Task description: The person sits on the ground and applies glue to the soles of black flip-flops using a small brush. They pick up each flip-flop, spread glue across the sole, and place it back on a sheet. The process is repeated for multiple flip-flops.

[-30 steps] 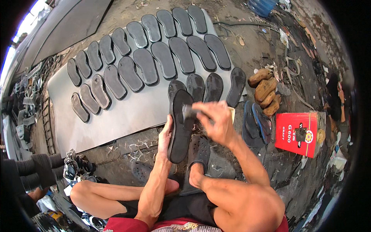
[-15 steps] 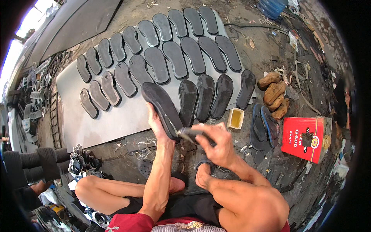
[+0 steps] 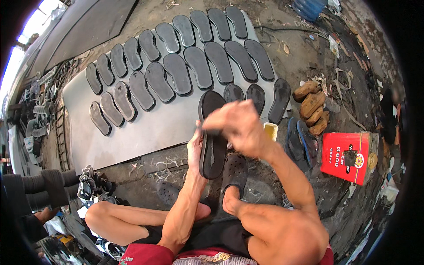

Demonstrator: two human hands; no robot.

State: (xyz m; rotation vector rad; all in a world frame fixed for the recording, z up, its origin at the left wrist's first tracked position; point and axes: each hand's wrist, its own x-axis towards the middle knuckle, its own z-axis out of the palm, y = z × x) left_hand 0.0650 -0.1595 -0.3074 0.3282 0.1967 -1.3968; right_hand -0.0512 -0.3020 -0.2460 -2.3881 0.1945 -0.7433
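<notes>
Now left hand [image 3: 194,148] grips dark sole [image 3: 212,132]; right hand [image 3: 236,123] above.

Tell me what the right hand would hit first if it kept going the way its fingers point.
The right hand points left across the top of the dark sole that the left hand holds. Its fingertips are already at that sole, so it would probably meet it first, though depth is unclear.

This is an open-air sandal workshop on bare ground: rows of dark soles [image 3: 176,70] lie on a grey sheet [image 3: 145,128] at eleven o'clock, wooden lasts [image 3: 312,106] and a red glue tin [image 3: 346,157] at three o'clock.
</notes>
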